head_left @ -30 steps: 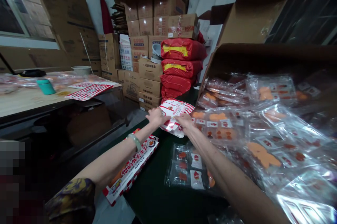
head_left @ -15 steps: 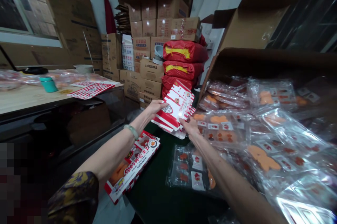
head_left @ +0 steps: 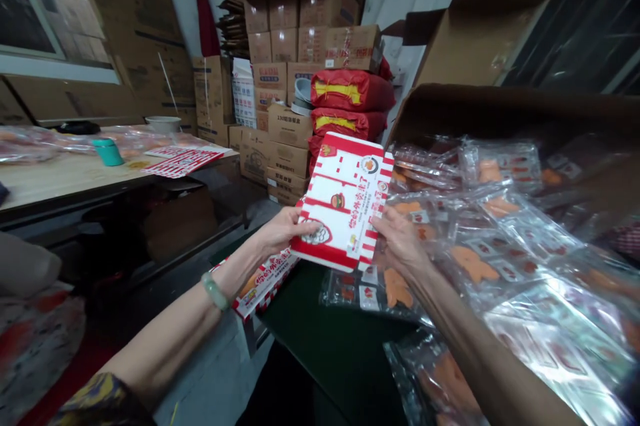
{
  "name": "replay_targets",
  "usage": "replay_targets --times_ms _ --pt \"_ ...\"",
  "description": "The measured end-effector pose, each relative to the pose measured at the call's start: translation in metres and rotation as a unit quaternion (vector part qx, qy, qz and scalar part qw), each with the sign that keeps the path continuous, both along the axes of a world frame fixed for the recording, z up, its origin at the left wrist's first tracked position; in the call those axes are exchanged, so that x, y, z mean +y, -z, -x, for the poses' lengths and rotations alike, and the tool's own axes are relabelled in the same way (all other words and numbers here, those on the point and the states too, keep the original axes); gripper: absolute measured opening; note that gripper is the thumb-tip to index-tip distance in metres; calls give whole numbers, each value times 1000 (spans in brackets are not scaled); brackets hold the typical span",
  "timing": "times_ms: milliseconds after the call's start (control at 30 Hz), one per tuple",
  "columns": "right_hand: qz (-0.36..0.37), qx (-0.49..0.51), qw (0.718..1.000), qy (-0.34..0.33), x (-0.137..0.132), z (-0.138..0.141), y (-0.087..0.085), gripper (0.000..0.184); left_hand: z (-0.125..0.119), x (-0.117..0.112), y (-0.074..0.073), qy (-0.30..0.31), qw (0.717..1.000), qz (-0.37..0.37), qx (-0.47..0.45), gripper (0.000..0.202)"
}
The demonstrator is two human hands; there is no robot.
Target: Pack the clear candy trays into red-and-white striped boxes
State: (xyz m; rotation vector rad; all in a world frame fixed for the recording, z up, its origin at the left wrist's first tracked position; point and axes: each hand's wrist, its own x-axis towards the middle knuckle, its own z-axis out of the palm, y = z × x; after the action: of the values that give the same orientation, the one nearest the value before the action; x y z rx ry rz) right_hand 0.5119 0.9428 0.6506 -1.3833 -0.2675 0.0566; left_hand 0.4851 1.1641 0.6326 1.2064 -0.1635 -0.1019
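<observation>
I hold a flat red-and-white printed carton (head_left: 345, 203) upright in front of me with both hands. My left hand (head_left: 280, 231) grips its lower left edge, thumb on the front. A green bangle sits on that wrist. My right hand (head_left: 400, 239) grips its right edge. Below the carton, a folded red-and-white box (head_left: 263, 279) lies on the dark green table (head_left: 325, 339). Clear plastic packets with orange and red contents (head_left: 480, 239) are heaped to the right of my hands.
A large open cardboard box (head_left: 480, 46) stands behind the packets. Stacked cartons (head_left: 300, 33) and red sacks (head_left: 347, 89) fill the back. At the left, a wooden table (head_left: 60, 176) carries a teal cup (head_left: 107, 151), a bowl and more flat cartons.
Both hands have lifted the flat carton off the stack at the far end of the table and brought it up and toward me, turning it upright. The view shifted slightly.
</observation>
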Motion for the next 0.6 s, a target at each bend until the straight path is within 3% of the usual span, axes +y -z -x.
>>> replay_targets --times_ms 100,167,233,300,367,433,500,600 --pt "96 11 994 -45 -3 32 23 46 28 3 11 19 999 -50 3 53" --pt "217 -83 972 34 -6 49 30 43 43 1 19 4 997 -74 -2 54" --pt "308 -272 895 172 -7 63 25 42 56 -5 26 -1 992 -124 -10 51" --pt "342 -457 781 252 -6 75 9 42 66 -14 29 8 984 -171 -39 47" --pt "372 -560 696 253 -2 83 -12 40 74 -23 29 29 974 -205 -89 41" --pt "426 -585 649 233 -1 88 -32 35 80 -32 27 48 963 -229 -131 34" --pt "484 -557 643 205 -4 87 -45 30 84 -37 25 53 954 -259 -141 30" --pt "535 -443 713 92 -17 81 -53 23 83 -40 23 20 953 -258 -155 30"
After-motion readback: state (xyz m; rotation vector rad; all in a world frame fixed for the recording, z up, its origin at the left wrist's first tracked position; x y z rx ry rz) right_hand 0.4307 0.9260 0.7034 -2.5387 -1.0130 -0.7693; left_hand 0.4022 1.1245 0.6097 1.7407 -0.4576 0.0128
